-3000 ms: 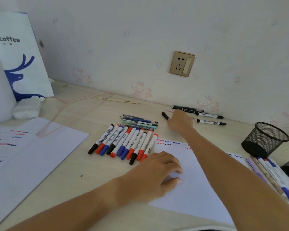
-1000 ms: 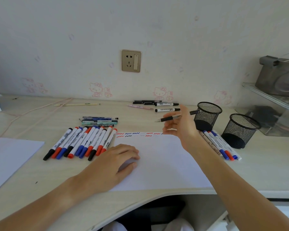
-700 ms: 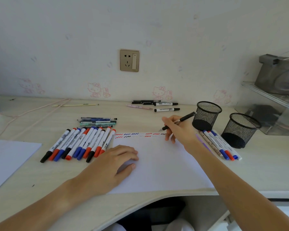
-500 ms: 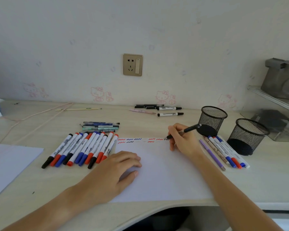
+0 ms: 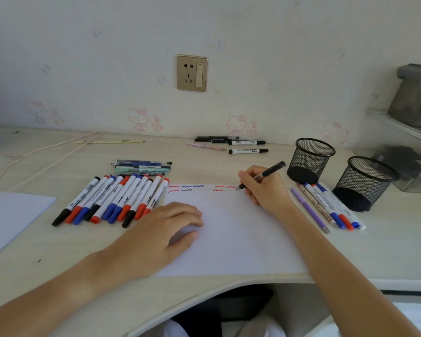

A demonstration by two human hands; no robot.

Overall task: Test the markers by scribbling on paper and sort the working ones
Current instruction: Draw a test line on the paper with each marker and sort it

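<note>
Far left: corner of a second white sheet [image 5: 12, 215] on the pale wooden desk [image 5: 58, 259]. Next, a fanned row of white-barrelled markers with black, red and blue caps [image 5: 114, 200], a small stack of slim pens [image 5: 142, 166] behind it. Left hand [image 5: 164, 229] flat on the white test paper [image 5: 229, 239], fingers relaxed, pinning the sheet. Red, blue and black squiggles [image 5: 199, 188] run along the paper's top edge. Right hand [image 5: 263, 188] pinches a slim black pen [image 5: 263, 175] low on the barrel, tip touching the paper at the end of the squiggle row; scribble test under way, by my reading. Pen looks light, rigid, smooth plastic; the grip near the tip suits control, little force needed. A few more pens lie by the wall [image 5: 236, 144]. Right of the paper: a short row of pens and markers [image 5: 326, 205] on the desk. Beyond it two black wire-mesh cups [image 5: 310, 159], both apparently holding nothing.
</note>
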